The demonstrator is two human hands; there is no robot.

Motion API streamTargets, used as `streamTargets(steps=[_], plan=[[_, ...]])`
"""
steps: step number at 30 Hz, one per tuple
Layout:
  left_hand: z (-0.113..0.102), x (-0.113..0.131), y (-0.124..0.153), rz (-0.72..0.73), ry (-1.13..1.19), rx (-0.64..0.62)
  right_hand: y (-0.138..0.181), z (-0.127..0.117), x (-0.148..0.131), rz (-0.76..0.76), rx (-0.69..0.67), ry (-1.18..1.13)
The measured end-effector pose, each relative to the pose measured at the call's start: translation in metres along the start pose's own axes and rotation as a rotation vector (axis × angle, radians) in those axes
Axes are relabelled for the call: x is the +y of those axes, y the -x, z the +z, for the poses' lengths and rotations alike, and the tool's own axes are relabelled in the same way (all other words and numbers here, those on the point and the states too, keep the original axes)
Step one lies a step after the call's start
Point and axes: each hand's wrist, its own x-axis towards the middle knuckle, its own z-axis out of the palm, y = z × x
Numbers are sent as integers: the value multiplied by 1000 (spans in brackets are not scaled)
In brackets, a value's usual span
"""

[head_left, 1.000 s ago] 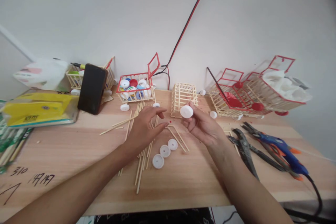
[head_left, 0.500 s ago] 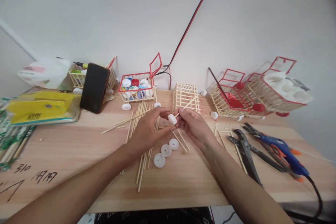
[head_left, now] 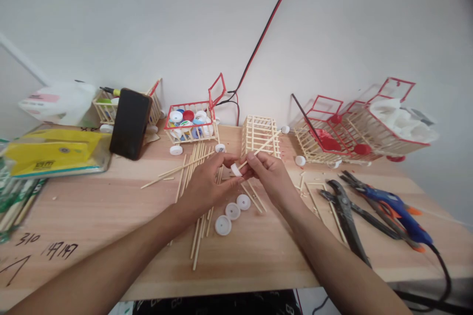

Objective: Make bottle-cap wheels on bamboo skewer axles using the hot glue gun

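My left hand (head_left: 205, 184) pinches a white cap (head_left: 235, 170) over the middle of the worktop (head_left: 92, 216). My right hand (head_left: 271, 179) grips a stick (head_left: 260, 149) touching it. Bare wood runs to the near edge, and toy carts (head_left: 343, 133) line the white wall (head_left: 148, 19).

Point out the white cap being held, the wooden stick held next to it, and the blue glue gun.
white cap (head_left: 235, 170), head view, on its round face.
wooden stick (head_left: 264, 144), head view, midway along the bare shaft.
glue gun (head_left: 391, 205), head view, on its blue body.
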Motion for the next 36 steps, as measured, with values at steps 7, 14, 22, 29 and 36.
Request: streamTargets(steps=[7,14,22,29,36], plan=[[-1,0,-2,7,-15,-23,1,1,-4,-61,14,155],[0,-3,-4,41,-43,-59,3,1,-2,-165,64,378],[1,-12,-4,82,-143,-112,6,0,2,-247,50,620],[2,-17,-3,129,-184,-117,6,0,-1,-272,29,726],[4,-17,-4,136,-235,-137,7,1,-3,-283,12,781]])
